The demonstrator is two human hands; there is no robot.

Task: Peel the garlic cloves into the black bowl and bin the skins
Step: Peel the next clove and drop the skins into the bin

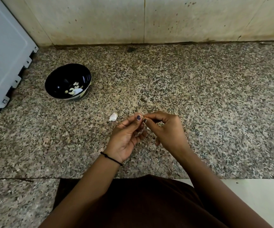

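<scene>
The bowl (pixel 54 83) is glossy black, its cloves (pixel 74 90) creamy white. The worktop (pixel 198 88) is speckled grey, beige and black. The wall (pixel 100 22) is cream with dark flecks. The thumbnail (pixel 138 117) is purple, the wrist cord (pixel 110 158) black.

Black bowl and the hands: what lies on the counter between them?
One small white garlic piece, close to the left hand, on the counter. Head view shows it.

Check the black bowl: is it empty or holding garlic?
Holding garlic. The black bowl stands upright with several pale peeled cloves lying at its bottom; mostly unfilled.
</scene>
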